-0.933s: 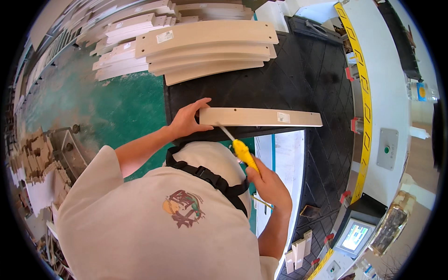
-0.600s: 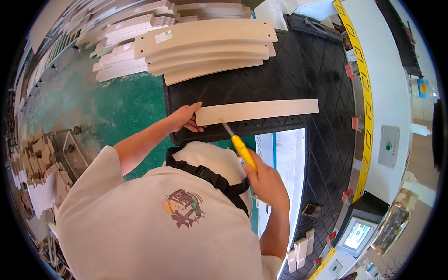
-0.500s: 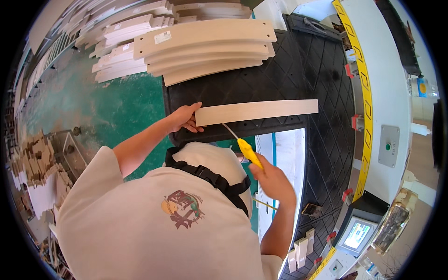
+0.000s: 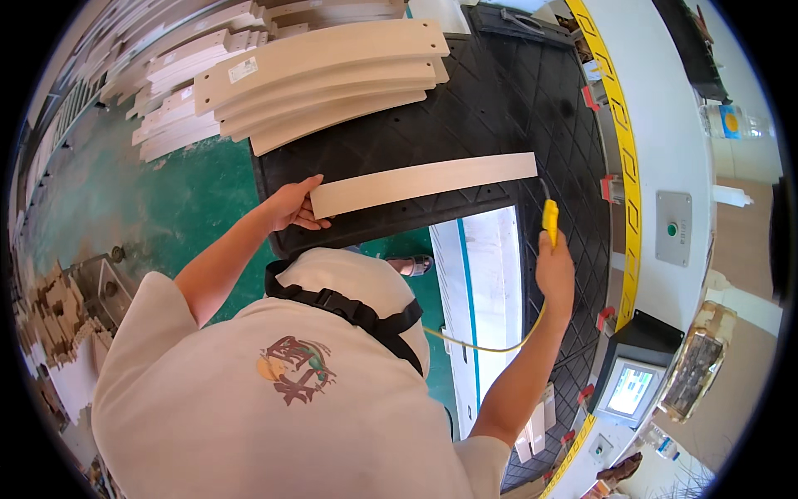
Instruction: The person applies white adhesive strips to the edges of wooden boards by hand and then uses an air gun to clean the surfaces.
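Observation:
A long, slightly curved pale wooden board (image 4: 424, 185) lies across the black ribbed table mat (image 4: 465, 108). My left hand (image 4: 298, 205) grips its left end, thumb on top and fingers underneath. In my right hand (image 4: 555, 270) is a yellow air blow gun (image 4: 550, 221), fingers wrapped round its handle. The gun's thin, dark nozzle points at the board's right end, very close to it. From the gun a thin yellow hose (image 4: 499, 348) loops down past my right forearm toward my waist.
Stacked pale boards (image 4: 324, 73) with end holes lie beyond my left hand. A white machine bed with a yellow strip (image 4: 625, 158) and red-tipped clamps (image 4: 612, 188) runs along the right, near a control screen (image 4: 630, 389). Small pale pieces (image 4: 536, 422) rest on the mat at lower right.
My right hand has carried the blow gun rightward and away from me, from the board's near edge by its left part to its right end. My left hand keeps its hold.

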Available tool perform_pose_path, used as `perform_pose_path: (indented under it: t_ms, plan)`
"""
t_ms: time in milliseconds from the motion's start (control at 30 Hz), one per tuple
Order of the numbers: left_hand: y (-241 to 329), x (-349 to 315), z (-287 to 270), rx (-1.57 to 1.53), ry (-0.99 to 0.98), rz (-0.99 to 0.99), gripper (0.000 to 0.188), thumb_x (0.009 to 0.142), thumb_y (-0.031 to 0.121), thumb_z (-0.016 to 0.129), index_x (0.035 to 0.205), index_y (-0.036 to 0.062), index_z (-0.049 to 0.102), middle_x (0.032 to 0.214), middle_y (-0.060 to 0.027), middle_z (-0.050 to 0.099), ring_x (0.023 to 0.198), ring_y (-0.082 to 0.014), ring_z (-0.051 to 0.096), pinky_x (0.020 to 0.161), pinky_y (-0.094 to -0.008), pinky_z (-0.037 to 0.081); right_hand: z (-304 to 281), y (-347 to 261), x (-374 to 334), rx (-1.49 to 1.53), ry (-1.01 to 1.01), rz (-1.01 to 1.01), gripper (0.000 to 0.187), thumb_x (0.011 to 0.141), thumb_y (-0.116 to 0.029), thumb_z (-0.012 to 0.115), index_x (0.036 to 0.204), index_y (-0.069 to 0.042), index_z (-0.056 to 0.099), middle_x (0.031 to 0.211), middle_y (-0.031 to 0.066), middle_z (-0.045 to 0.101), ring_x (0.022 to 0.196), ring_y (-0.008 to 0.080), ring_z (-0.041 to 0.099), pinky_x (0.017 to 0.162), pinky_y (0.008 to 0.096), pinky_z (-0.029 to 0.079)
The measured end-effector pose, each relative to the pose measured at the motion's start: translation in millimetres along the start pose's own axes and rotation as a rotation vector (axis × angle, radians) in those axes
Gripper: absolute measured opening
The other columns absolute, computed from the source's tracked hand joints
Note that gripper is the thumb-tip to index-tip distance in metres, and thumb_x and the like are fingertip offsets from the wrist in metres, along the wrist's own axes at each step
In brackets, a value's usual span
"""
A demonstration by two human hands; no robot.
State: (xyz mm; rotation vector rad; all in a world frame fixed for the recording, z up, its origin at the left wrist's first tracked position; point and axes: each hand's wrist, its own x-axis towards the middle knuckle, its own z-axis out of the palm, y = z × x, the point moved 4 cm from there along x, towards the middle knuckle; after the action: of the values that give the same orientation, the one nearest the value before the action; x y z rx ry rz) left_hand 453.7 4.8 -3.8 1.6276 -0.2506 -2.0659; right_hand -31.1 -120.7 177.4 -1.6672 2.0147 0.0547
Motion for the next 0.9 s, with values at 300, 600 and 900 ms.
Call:
perform_pose_path:
  t_ms: [300,600,900]
  plan:
    - [3,0,1,0.002,-0.047,-0.008,0.067,0.108,0.06,0.042,0.127,0.0001,0.067,0.111,-0.0165,0.077,0.093,-0.0292,0.078,0.082,-0.0371,0.063,-9,14,35,0.436,-0.194,0.184,0.039,0.109,-0.042,0.048,0.121,-0.007,0.059,0.074,0.0037,0.055,0.041,0.0113,0.043,0.037,0.0299,0.03]
    - [0,5,-15,-0.158,-0.332,-0.087,0.112,0.094,0.089,0.026,0.152,-0.0052,0.047,0.147,-0.029,0.056,0.134,-0.044,0.058,0.113,-0.0506,0.047,42,-97,-39,0.214,-0.7,-0.352,0.043,0.107,-0.038,0.05,0.133,-0.004,0.06,0.084,0.0021,0.066,0.061,0.0076,0.049,0.058,0.0263,0.042]
    - [21,0,-29,-0.057,-0.338,-0.031,0.104,0.097,0.083,0.028,0.15,-0.0044,0.049,0.143,-0.0299,0.059,0.133,-0.0408,0.059,0.113,-0.0501,0.046,144,-181,-43,-0.22,-0.78,-0.819,0.035,0.094,-0.029,0.067,0.121,-0.008,0.071,0.105,0.0185,0.075,0.094,0.0378,0.072,0.082,0.0471,0.055]
